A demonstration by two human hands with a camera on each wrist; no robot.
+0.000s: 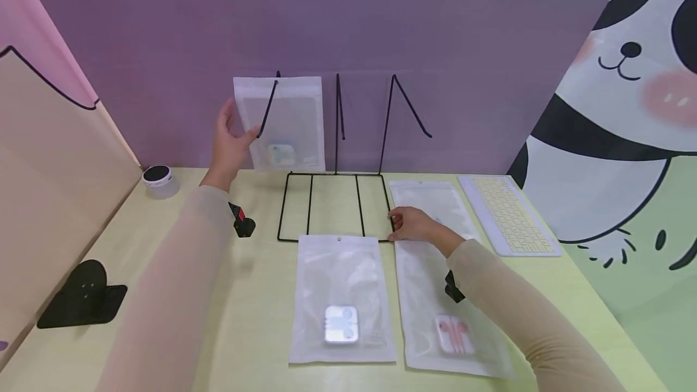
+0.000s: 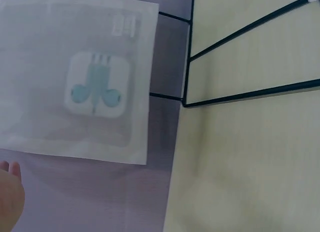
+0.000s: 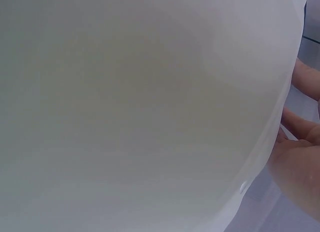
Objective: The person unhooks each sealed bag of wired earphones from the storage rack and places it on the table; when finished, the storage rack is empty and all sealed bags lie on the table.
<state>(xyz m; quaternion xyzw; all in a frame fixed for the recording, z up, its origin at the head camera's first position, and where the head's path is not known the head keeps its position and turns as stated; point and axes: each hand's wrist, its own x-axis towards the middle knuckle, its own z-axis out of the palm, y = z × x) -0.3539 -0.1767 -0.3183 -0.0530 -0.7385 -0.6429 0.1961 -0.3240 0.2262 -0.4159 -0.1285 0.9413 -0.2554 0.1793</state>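
A black wire display rack [image 1: 348, 174] stands at the back of the table, with three angled prongs. On its left prong hangs a white translucent pouch [image 1: 299, 114] with an earphone case inside; pale blue earphones [image 2: 95, 84] show through it in the left wrist view. My left hand [image 1: 229, 147] is at that pouch's left edge, thumb near the prong's tip, fingers loosely extended. My right hand [image 1: 414, 224] grips the rack base's right front corner between thumb and fingers. In the right wrist view, a white pouch surface [image 3: 145, 111] covers most of that hand.
Two more earphone pouches lie in front: one in the middle [image 1: 340, 277], one at right [image 1: 430, 301] under my right forearm. A white keyboard [image 1: 509, 213] is at the right. A round jar [image 1: 160, 182] and a black stand [image 1: 84, 298] are at left. A purple panel [image 1: 190, 47] rises behind.
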